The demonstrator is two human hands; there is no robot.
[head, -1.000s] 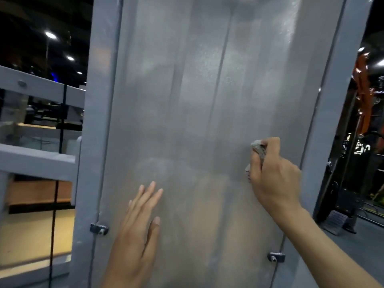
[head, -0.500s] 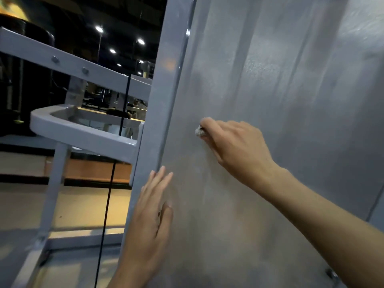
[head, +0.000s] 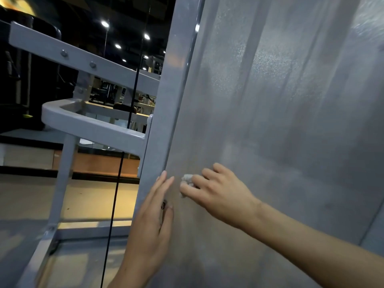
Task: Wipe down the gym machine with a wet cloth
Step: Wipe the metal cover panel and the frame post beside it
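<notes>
Pressing flat against the lower edge of the machine, the left hand (head: 152, 215) lies with its fingers (head: 164, 183) straight and close together, holding nothing, its fingertips reaching up along the seam where the grey metal upright post (head: 166, 113) meets the broad grey frosted panel (head: 280, 121) of the gym machine; just to its right, the right hand (head: 220, 194) has its fingers (head: 195, 180) curled round a small crumpled whitish cloth (head: 187, 179), pinching it and pressing it onto the panel's surface; only a little wad of the cloth shows past the fingertips, near the left hand's fingertips but apart from them; the right forearm (head: 311, 242) runs in from the lower right corner across the panel. Beyond the post, to the left, a thin black cable (head: 116, 196) hangs down in front of a grey painted steel frame (head: 91, 127) with a rounded corner, and above it slants a grey flat crossbar (head: 62, 50) with bolt heads; below lies the pale gym floor (head: 31, 196); farther back the room is dark, with round ceiling lights (head: 105, 23) and dim equipment too blurred to tell apart.
</notes>
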